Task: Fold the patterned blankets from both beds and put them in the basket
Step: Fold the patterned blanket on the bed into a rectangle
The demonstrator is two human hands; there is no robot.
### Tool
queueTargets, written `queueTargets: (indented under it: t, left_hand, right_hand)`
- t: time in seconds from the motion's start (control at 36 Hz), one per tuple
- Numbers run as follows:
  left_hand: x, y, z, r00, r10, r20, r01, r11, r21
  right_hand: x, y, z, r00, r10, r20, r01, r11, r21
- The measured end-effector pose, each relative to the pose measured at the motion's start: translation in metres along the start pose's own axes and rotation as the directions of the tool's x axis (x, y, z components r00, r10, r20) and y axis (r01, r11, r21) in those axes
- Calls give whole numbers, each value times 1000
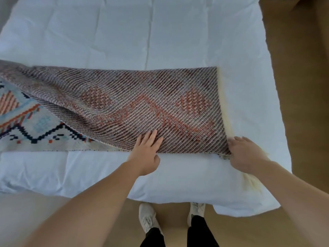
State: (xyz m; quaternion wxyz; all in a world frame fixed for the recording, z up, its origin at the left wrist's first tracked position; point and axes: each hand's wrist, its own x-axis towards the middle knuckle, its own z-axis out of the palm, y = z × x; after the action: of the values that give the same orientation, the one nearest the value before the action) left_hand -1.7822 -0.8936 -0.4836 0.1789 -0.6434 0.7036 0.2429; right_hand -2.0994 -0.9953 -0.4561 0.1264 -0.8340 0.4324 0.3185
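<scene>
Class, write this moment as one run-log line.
stage: folding on white-sheeted bed | left hand: pressing flat on woven patterned blanket, reverse side up | right hand: holding its fringed near corner

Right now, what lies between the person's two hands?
In the head view, the patterned blanket, reverse side up, spans from the left hand to the right hand.

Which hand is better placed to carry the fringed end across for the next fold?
Probably the right hand: it sits at the fringed corner of the blanket, while the left hand lies flat mid-edge.
</scene>
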Motion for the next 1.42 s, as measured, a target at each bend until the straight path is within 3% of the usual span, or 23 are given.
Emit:
queueTargets:
  t: [0.25, 0.39, 0.5, 0.69, 0.83, 1.08, 1.25, 1.42]
  left_hand:
    - [48, 44, -9, 993, -3, -122, -5, 998, -63]
    - [58, 40, 6, 984, -58, -170, 46, 996, -70]
    - [50, 17, 21, 976, -150, -157, 143, 988, -57]
    - [25, -19, 29, 960, -258, -110, 248, 964, -96]
    - [10, -41, 27, 935, -329, -131, 307, 937, -165]
    - [-35, -128, 38, 910, -365, -196, 325, 923, -207]
    - [-83, -212, 46, 902, -373, -218, 318, 914, -252]
    - [-131, -303, 55, 901, -387, -194, 331, 905, -269]
  right_hand:
    - [53, -38, -25, 980, -28, -199, 73, 972, 221]
    - [94, -80, -21, 969, -109, -221, 142, 980, 141]
    - [105, -73, 4, 969, -93, -230, 104, 994, 37]
    - [102, -66, 6, 978, 11, -209, 1, 998, 57]
    - [112, -99, -13, 968, -21, -249, 38, 997, 63]
    - [135, -203, -40, 956, -163, -244, 171, 985, 8]
    - [149, -297, -65, 954, -167, -248, 174, 985, 7]
    - [160, -396, -109, 882, -332, -334, 338, 940, -43]
